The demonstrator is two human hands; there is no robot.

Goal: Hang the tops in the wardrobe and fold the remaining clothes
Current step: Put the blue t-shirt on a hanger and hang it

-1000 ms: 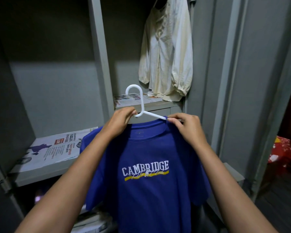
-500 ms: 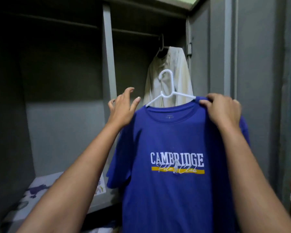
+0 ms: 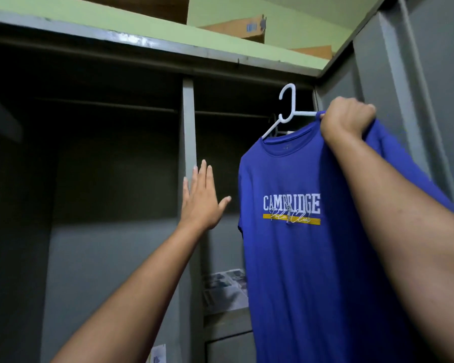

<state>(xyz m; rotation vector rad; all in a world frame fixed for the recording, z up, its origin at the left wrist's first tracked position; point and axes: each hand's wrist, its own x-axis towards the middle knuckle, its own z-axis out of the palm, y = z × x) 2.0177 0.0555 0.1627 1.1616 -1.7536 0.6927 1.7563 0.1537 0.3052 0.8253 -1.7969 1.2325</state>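
A blue T-shirt (image 3: pixel 299 258) with white "CAMBRIDGE" lettering hangs on a white plastic hanger (image 3: pixel 286 111). My right hand (image 3: pixel 345 119) grips the shirt's right shoulder together with the hanger arm and holds them high, at the right compartment of the grey wardrobe (image 3: pixel 188 121). The hanger's hook is just above the dark rail (image 3: pixel 233 114) and is not on it. My left hand (image 3: pixel 202 200) is free, fingers straight and spread, in front of the wardrobe's middle divider, left of the shirt. The cream shirt seen earlier is hidden behind the blue one.
A second rail (image 3: pixel 102 105) crosses the dark left compartment. Newspaper (image 3: pixel 224 286) lines a shelf low in the right compartment. Cardboard boxes (image 3: pixel 236 28) sit on the wardrobe's top. The open grey door (image 3: pixel 417 87) stands close on the right.
My right hand has raised the blue shirt and hanger from chest height up to the rail. My left hand let go of the collar and now hovers open to the left.
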